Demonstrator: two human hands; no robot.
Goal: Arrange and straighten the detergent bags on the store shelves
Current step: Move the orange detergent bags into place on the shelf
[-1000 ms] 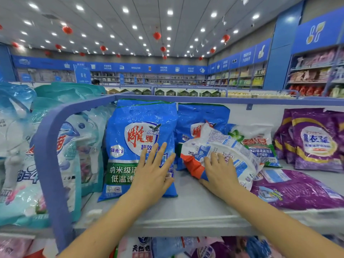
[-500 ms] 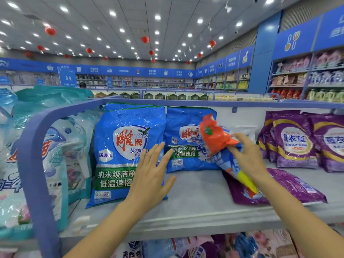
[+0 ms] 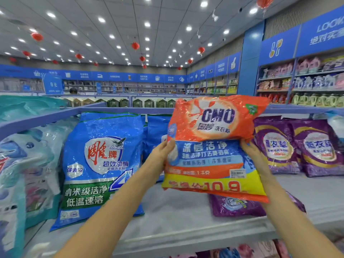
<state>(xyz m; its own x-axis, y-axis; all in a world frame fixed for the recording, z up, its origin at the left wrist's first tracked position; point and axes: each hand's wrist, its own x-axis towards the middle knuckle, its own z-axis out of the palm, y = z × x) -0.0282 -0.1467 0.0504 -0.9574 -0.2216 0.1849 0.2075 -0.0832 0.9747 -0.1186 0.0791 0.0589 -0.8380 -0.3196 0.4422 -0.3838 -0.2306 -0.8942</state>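
Orange bag (image 3: 214,146) is held upright in the air, front to camera, above the shelf (image 3: 176,216) & over a flat purple bag (image 3: 234,206). Left hand (image 3: 163,153) grips its left edge w/ thumb on front. Right hand (image 3: 255,155) grips the right edge, fingers prob. curled behind, hidden. Blue bag (image 3: 100,164) stands at left. Two upright purple bags (image 3: 297,146) stand at right.
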